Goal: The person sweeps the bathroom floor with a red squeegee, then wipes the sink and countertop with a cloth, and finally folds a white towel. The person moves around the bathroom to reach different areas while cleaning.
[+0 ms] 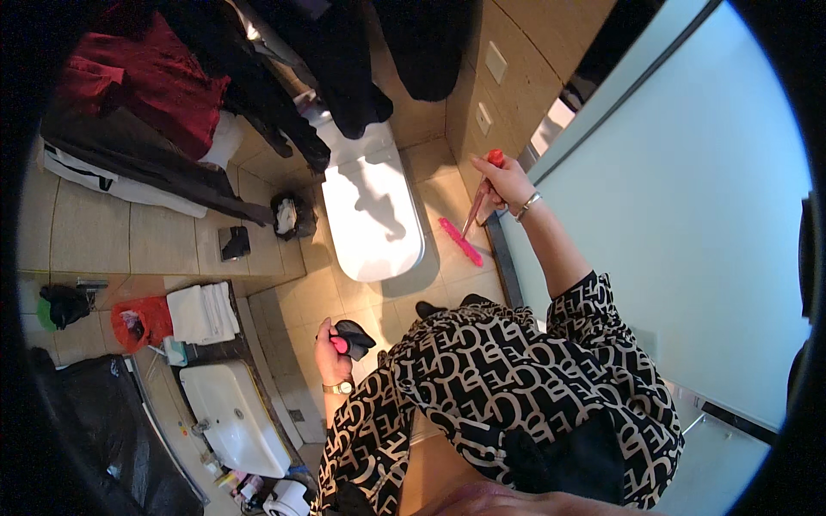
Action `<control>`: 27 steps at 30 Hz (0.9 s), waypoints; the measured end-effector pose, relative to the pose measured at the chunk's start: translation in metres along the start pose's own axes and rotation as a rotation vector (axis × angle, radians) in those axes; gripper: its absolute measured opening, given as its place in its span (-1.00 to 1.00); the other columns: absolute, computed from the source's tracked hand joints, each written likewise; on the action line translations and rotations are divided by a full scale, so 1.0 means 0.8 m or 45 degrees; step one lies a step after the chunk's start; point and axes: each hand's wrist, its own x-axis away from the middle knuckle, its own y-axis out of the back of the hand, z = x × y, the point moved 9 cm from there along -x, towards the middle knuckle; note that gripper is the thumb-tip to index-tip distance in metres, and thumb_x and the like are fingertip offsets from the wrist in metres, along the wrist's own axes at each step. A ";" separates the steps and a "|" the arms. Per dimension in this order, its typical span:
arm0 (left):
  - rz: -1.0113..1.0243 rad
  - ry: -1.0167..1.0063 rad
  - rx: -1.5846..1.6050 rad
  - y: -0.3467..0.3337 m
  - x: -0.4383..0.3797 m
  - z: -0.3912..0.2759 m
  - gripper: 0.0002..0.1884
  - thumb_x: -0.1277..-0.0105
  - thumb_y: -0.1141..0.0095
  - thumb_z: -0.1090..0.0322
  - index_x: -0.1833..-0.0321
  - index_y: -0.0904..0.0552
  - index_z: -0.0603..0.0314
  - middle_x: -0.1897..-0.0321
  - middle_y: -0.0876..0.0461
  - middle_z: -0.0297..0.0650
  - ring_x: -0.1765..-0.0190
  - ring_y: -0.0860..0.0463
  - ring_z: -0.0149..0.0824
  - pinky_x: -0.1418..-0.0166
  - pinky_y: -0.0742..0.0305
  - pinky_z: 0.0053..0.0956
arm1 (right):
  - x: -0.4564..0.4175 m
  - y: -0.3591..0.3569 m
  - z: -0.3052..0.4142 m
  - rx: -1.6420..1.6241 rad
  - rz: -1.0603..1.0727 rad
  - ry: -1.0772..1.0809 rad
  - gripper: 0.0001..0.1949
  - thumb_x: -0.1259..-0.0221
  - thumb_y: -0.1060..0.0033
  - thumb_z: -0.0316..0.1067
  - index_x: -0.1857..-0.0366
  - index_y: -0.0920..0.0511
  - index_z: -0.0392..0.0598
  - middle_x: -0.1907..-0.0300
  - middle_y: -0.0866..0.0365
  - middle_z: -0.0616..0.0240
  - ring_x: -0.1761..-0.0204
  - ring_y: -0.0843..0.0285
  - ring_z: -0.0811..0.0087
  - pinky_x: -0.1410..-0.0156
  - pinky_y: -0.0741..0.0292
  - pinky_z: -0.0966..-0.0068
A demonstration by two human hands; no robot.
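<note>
My right hand [506,184] is closed around the red-tipped handle of a broom [461,242], whose pink bristle head rests on the tiled floor between the toilet and the shower threshold. My left hand [335,353] grips a pink handle with a dark part [355,340] beyond it, perhaps a dustpan; its full shape cannot be told. A white toilet [374,219] with its lid down stands ahead of me, between the two hands. The soles of the matter below are partly hidden by my patterned shirt, with dark footwear [429,309] showing at its edge.
Dark and red clothes [148,84] hang at the upper left. A small black-lined bin [293,216] stands left of the toilet. At the left are a washbasin [235,416], folded white towels [203,313] and a red plastic bag [142,322]. A frosted glass panel [677,193] rises on the right.
</note>
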 end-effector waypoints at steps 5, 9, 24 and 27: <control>0.065 -0.070 -0.046 -0.028 -0.023 -0.019 -0.75 -0.36 -0.14 0.29 0.49 -0.43 0.07 0.55 -0.40 -0.41 0.48 -0.40 -0.47 0.37 -0.32 -0.57 | -0.035 0.000 0.037 -0.050 0.073 0.023 -0.67 -0.30 -0.22 0.04 0.20 -0.50 -0.01 0.68 -0.45 0.42 0.79 -0.22 0.66 0.73 -0.12 0.63; 0.078 -0.201 -0.200 -0.053 -0.030 -0.026 -0.75 -0.36 -0.14 0.29 0.49 -0.43 0.07 0.55 -0.40 -0.42 0.49 -0.41 -0.48 0.38 -0.32 -0.57 | -0.099 0.009 0.048 -0.198 -0.037 0.063 -0.67 -0.29 -0.23 0.05 0.21 -0.45 0.02 0.64 -0.46 0.34 0.75 -0.30 0.58 0.69 -0.22 0.59; -0.083 -0.094 0.152 -0.171 -0.021 -0.034 -0.71 -0.39 -0.11 0.26 0.53 -0.42 0.05 0.62 -0.39 -0.46 0.56 -0.37 -0.52 0.43 -0.31 -0.59 | -0.415 0.089 0.141 -0.674 -0.408 0.158 -0.61 -0.35 -0.11 -0.04 -0.01 -0.22 -0.01 0.57 -0.52 0.18 0.71 -0.31 0.46 0.65 -0.33 0.46; -0.199 -0.073 0.215 -0.171 -0.018 -0.028 -0.69 -0.38 -0.12 0.25 0.56 -0.42 0.04 0.62 -0.44 -0.42 0.54 -0.42 -0.47 0.41 -0.35 -0.54 | -0.461 0.094 0.141 -0.713 -0.371 0.159 -0.78 -0.28 0.10 -0.38 0.05 -0.23 -0.06 0.45 -0.47 0.06 0.60 -0.31 0.38 0.63 -0.30 0.40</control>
